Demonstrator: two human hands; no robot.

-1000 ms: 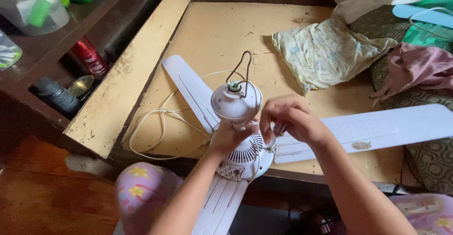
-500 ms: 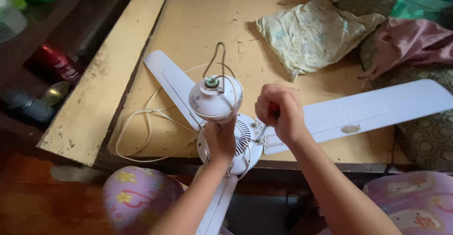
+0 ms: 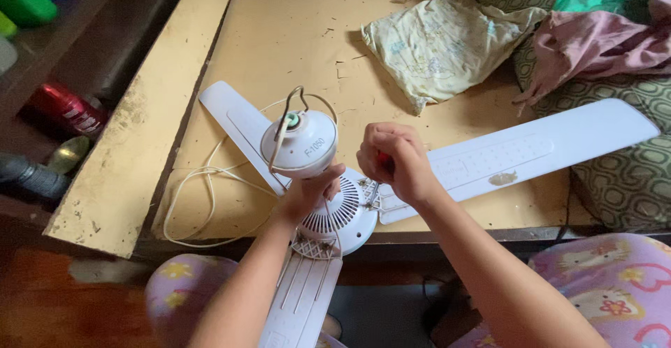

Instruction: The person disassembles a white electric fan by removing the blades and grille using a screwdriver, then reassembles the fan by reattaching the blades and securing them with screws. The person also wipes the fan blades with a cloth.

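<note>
A white ceiling fan (image 3: 342, 216) lies on the yellowish wooden platform (image 3: 279, 33), its vented motor housing at the near edge. One blade (image 3: 531, 151) points right, another (image 3: 234, 117) points up-left, and a third (image 3: 300, 299) hangs toward me. My left hand (image 3: 307, 194) grips the fan's stem just under the white cup-shaped cover (image 3: 304, 145), which carries a wire hook (image 3: 293, 100). My right hand (image 3: 395, 163) is a closed fist over the hub. A bit of a red-handled tool (image 3: 383, 158) shows inside it, and the tool's tip is hidden.
A white cord (image 3: 189, 194) loops left of the fan. A pale yellow cloth (image 3: 440, 40) and a pink cloth (image 3: 601, 40) lie at the back right, beside a green patterned mattress (image 3: 629, 173). A worn plank (image 3: 140, 131) borders the left. A red can (image 3: 66, 110) sits on the dark shelf.
My right hand has tightened into a fist over the hub. My left hand keeps its hold below the cup. The view has shifted slightly.
</note>
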